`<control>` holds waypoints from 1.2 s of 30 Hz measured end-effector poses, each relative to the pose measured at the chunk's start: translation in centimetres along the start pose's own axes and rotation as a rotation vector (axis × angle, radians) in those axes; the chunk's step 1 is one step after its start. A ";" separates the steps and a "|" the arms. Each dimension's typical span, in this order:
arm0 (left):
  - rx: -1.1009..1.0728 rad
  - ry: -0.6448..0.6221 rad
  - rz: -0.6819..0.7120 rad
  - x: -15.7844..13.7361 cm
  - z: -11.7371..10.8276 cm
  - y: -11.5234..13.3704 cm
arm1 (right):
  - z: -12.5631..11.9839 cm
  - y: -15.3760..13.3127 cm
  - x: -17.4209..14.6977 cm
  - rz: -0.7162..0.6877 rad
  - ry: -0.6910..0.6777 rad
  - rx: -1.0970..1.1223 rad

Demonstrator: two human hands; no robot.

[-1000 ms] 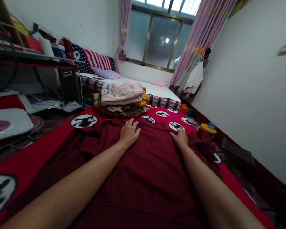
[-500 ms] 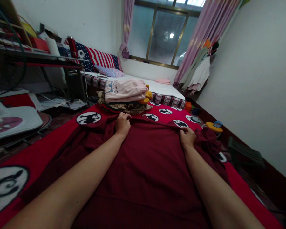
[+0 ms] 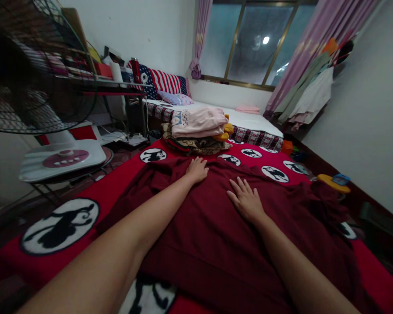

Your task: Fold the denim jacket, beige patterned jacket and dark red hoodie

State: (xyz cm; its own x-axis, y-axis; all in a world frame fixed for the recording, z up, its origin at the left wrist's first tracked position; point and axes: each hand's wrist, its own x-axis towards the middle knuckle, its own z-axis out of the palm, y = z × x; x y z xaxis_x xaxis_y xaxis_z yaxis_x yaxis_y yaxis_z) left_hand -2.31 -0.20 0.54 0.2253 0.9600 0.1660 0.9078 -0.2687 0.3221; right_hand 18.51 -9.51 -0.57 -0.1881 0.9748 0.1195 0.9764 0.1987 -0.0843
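Note:
A dark red long-sleeved top [image 3: 212,235] lies spread over the red blanket [image 3: 118,185], which has white circles with black figures. My left hand [image 3: 197,170] rests on the far part of the top, its fingers stretched out over the cloth. My right hand [image 3: 247,200] lies flat on the middle of the top, fingers spread. Neither hand grips the fabric. Just beyond my left hand is a stack of folded clothes, with a pale pink garment [image 3: 198,123] uppermost and a brown patterned one [image 3: 199,146] underneath.
At the left stands a fan [image 3: 63,157] with a white base, by a cluttered desk [image 3: 101,83]. Behind the stack is a bed [image 3: 212,109] with pillows. Clothes hang by the curtain [image 3: 314,96] at right. A yellow stool [image 3: 334,184] stands beyond the blanket's right side.
Both hands have let go of the top's far edge and now lie on the cloth, the right one nearer the middle. The view has turned left, showing more of the fan.

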 end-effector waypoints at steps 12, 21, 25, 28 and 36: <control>-0.297 -0.080 0.174 -11.1 -12.3 -8.9 | 0.7 1.2 -0.1 -0.157 0.358 0.258; -0.191 -0.404 -0.309 -16.8 -13.3 -15.0 | -0.3 -0.8 -0.7 -0.480 0.655 0.473; -0.273 -0.581 -0.456 -15.7 -14.6 -14.3 | -1.5 -1.8 -1.6 -0.517 0.736 0.527; -0.186 -0.643 -0.580 -12.3 -18.3 -13.0 | -2.5 -3.3 -3.0 -0.623 0.709 0.517; -0.252 -0.055 -0.109 -2.6 -24.0 2.0 | -3.5 -7.2 -6.1 -1.015 0.541 0.297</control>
State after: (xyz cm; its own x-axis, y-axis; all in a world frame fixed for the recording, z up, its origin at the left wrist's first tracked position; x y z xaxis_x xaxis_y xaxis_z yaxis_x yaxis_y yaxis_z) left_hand -9.56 -5.12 23.10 0.1560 0.9853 0.0693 0.8125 -0.1679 0.5583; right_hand 12.99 -17.24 2.73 -0.7232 0.2027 0.6603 0.3299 0.9413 0.0723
